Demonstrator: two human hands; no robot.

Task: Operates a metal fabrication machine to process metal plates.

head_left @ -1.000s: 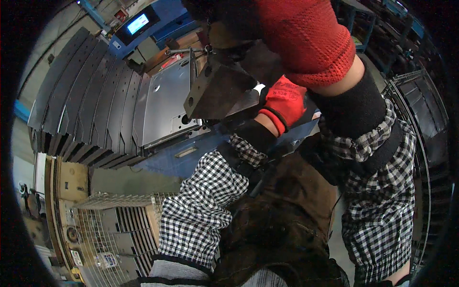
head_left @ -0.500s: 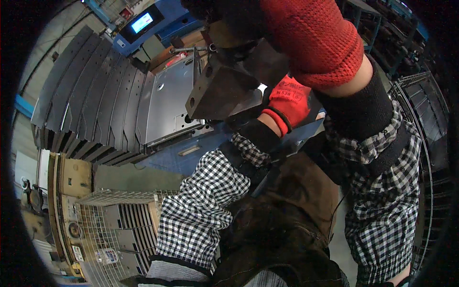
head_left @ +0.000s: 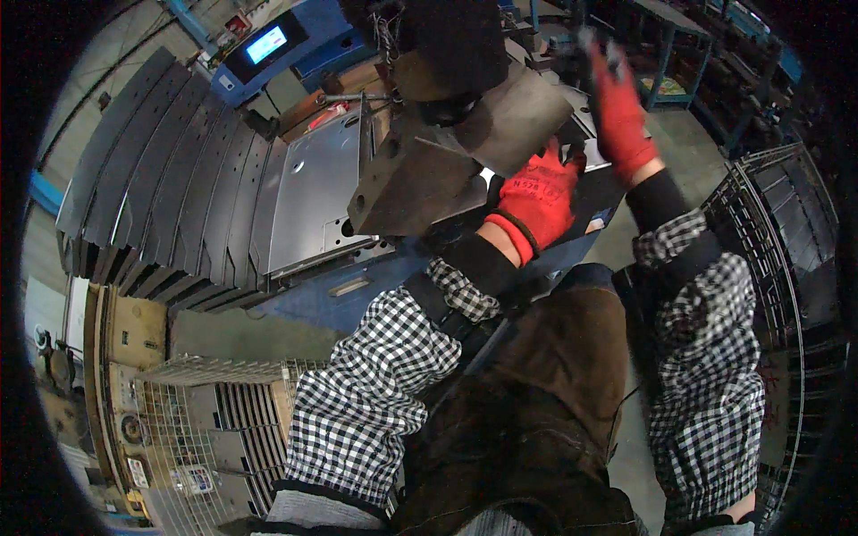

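Observation:
My left hand [head_left: 539, 198], in a red glove with dark fingertips, is closed at the near edge of a bent dark sheet-metal part [head_left: 416, 183]. The part has holes at its left end and a broad folded flange. My right hand [head_left: 618, 112], also red-gloved, is raised to the right of the part and apart from it. Motion smears its fingers, and nothing can be made out in them. A bulky dark shape [head_left: 447, 45] hangs over the top middle and hides some of the part.
A row of curved dark metal panels [head_left: 170, 170] stands at the left, beside a flat grey plate [head_left: 308, 196] on the blue bench [head_left: 344, 299]. Behind is a blue machine with a lit screen [head_left: 265, 43]. Wire baskets stand lower left [head_left: 179, 420] and right [head_left: 760, 223].
My right hand has drawn back from high over the part, now smaller and farther right. The folded flange shows more plainly. My left hand has stayed at the part's edge.

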